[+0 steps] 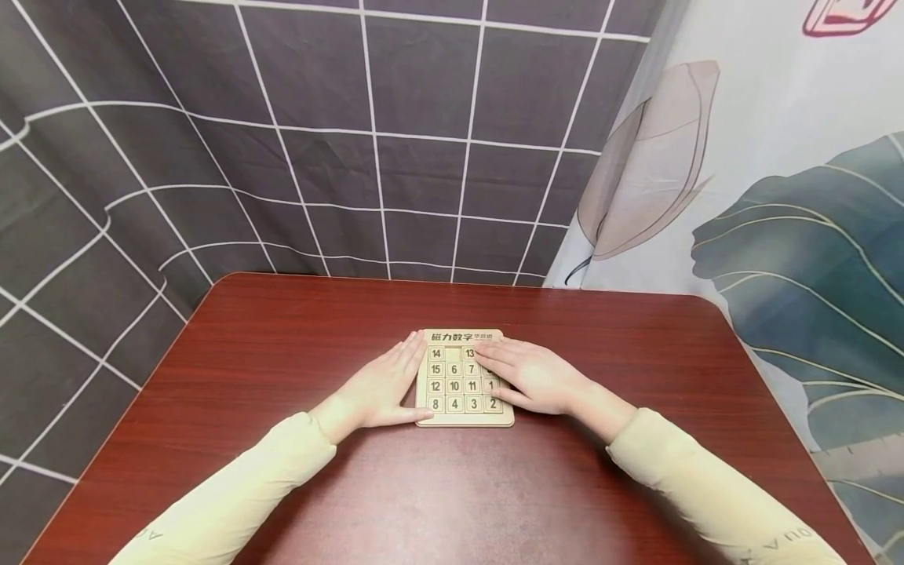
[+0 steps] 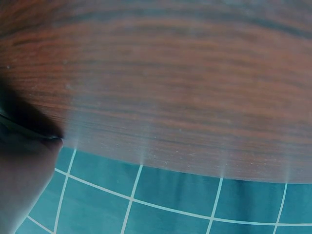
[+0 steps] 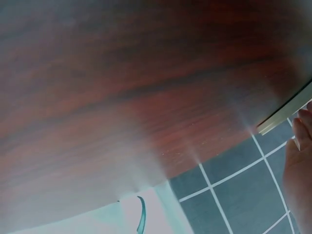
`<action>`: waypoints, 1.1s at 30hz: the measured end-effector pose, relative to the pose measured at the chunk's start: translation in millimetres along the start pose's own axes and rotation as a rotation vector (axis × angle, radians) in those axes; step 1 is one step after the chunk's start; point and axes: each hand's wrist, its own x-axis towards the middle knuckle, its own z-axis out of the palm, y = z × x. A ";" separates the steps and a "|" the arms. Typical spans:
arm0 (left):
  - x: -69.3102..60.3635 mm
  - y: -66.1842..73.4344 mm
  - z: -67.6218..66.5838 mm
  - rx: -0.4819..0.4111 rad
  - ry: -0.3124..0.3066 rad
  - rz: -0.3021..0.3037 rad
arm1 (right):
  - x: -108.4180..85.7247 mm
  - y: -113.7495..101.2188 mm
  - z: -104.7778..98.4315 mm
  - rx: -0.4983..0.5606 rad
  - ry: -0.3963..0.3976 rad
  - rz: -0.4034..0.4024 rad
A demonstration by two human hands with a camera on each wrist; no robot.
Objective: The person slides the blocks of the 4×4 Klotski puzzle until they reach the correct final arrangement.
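Observation:
A pale wooden number puzzle board (image 1: 464,421) lies flat on the table, with numbered square tiles and one gap in the top row between 14 and 13. The left hand (image 1: 384,384) rests along the board's left edge, fingers straight, thumb on the lower left corner. Over the board's right side lies the right hand (image 1: 538,378), fingers extended across some right-column tiles, partly hiding them. In the right wrist view the board's edge (image 3: 285,111) shows beside the right hand (image 3: 300,161). Only part of the left hand (image 2: 24,180) appears in the left wrist view.
The reddish-brown table (image 1: 318,314) extends around the board. Behind it hangs a dark curtain with white grid lines (image 1: 424,173), and at the right a pale curtain with leaf patterns (image 1: 777,235).

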 end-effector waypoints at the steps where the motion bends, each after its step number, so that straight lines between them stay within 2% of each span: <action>1: 0.0 -0.1 0.2 -0.002 0.006 0.004 | -0.1 -0.3 0.3 -0.001 -0.006 0.000; 9: -0.1 -1.4 2.2 -0.004 0.028 0.017 | 6.7 -4.2 1.3 -0.001 -0.006 0.003; 16: 0.8 0.4 -0.5 -0.003 -0.006 0.000 | 21.8 -9.9 2.8 -0.004 -0.030 -0.008; 20: 1.6 1.0 -1.3 -0.008 0.006 0.006 | 24.9 -12.0 0.5 0.005 -0.043 -0.002; 25: 2.0 2.1 -4.2 0.014 0.008 0.012 | 17.4 -9.6 -3.8 0.018 -0.023 0.015; 33: 0.5 2.9 -9.0 0.041 0.014 0.008 | -6.4 1.6 -6.5 0.011 -0.011 0.056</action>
